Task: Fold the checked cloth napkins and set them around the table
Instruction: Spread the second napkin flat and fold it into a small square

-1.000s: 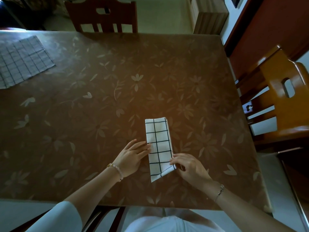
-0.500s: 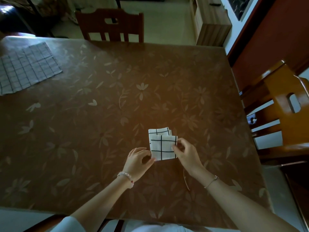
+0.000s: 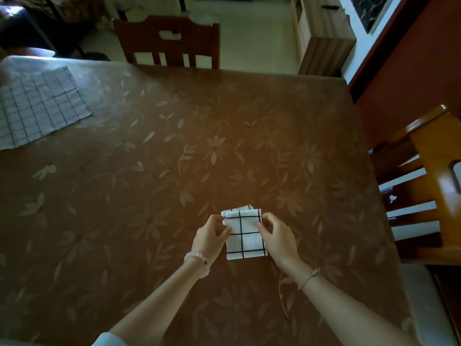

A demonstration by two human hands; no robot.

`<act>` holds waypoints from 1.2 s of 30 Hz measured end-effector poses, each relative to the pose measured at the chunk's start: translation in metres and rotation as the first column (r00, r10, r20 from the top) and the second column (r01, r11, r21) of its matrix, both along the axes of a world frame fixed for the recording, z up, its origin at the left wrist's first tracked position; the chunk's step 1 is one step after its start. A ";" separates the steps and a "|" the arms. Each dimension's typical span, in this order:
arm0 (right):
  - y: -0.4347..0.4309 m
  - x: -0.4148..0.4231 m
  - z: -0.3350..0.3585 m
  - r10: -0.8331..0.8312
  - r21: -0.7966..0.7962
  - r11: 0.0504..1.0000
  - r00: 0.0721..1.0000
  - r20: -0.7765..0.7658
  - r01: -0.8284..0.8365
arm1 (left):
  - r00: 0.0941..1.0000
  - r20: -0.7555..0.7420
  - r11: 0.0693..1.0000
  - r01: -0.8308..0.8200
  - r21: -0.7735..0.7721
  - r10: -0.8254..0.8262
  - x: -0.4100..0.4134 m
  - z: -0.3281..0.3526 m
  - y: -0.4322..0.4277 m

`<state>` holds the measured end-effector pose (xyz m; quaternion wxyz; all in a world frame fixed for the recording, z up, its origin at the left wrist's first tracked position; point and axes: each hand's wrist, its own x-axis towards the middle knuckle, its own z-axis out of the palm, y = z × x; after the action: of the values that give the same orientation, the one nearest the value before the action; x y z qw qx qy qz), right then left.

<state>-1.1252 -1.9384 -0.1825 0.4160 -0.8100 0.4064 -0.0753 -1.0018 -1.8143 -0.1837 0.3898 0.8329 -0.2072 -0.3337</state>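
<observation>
1. While both hands hold it, the folded napkin [image 3: 245,236] lies on the table [image 3: 174,171] toward the person's side, right of centre. It is a small white rectangle with black grid lines, and the edges of its lower layers peek out at the far end.
2. The left hand [image 3: 212,237] has its fingers curled, and thumb and fingertips pinch the napkin's left edge near the far corner.
3. The right hand [image 3: 277,237] mirrors it, fingers bent inward and pinching the right edge near the far corner.
4. A brown covering with a pale flower-and-leaf pattern spreads over the whole tabletop.
5. A second checked napkin [image 3: 40,108] lies spread flat at the far left of the table, well apart from the hands and cut off by the frame's left edge.
6. A dark wooden chair [image 3: 167,41] stands at the far side, and an orange-brown chair [image 3: 429,183] stands at the right side.
7. A pink beaded bracelet [image 3: 197,258] circles the left wrist and a thin chain bracelet [image 3: 309,277] circles the right.
</observation>
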 end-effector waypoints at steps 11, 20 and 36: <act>-0.010 -0.067 -0.001 0.277 -0.250 0.932 0.961 0.024 -0.262 | 0.751 0.495 0.833 0.545 -0.093 -0.436 -0.046 0.003 0.058; 0.000 -0.082 -0.016 0.654 -0.488 0.598 0.739 -0.161 -0.636 | 0.444 0.732 0.725 0.682 0.098 -0.517 -0.065 -0.028 0.079; -0.005 -0.080 -0.019 0.570 -0.179 0.798 0.817 -0.085 -0.576 | 0.679 0.618 0.899 0.423 0.111 -0.396 -0.050 -0.023 0.060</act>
<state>-1.2055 -1.9437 -0.2014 0.3316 -0.9328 0.1387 0.0252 -1.0520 -1.7542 -0.2063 0.2306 0.8198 -0.5122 -0.1115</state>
